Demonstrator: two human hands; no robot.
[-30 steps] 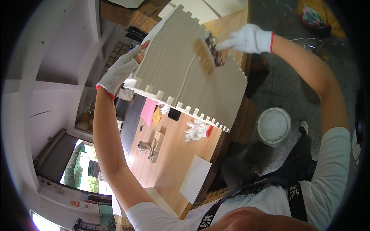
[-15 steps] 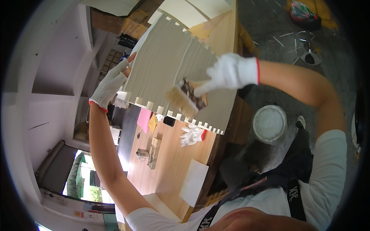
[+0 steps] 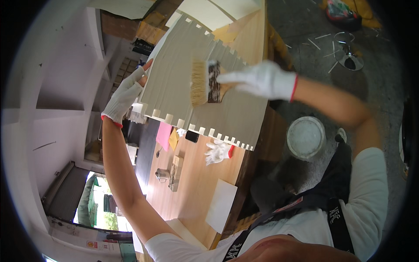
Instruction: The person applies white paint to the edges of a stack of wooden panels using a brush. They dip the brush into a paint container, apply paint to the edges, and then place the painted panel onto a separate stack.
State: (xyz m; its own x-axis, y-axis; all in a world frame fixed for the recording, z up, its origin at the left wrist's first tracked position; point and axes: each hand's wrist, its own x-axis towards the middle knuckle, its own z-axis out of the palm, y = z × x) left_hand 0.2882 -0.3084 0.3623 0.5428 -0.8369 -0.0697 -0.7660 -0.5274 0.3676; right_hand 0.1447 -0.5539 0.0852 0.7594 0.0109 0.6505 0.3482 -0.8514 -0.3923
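Observation:
A wide brush (image 3: 214,82) with pale bristles is closed in my right hand (image 3: 264,81), which wears a white knit glove with a red cuff and is slightly blurred. Its bristles are over the grey-coated surface of a broad layer of overlapping sheets (image 3: 168,74). Pale, evenly spaced tabs line the near and far edges of these sheets. At their left edge, my left hand (image 3: 124,96), in a white glove with bare fingertips, grips the border with thumb and forefinger; its other fingers are partly hidden.
On the wooden table (image 3: 200,174) lie a spare white glove (image 3: 218,152), a dark phone (image 3: 191,136), a pink paper (image 3: 163,135), a metal cup (image 3: 162,175), a narrow block (image 3: 175,173) and a white board (image 3: 221,205). A white-topped bucket (image 3: 306,137) stands on the floor to the right.
My right hand has swung the brush up and away from the near tabbed edge, turning its bristles to point left. My left hand stays at the sheets' edge.

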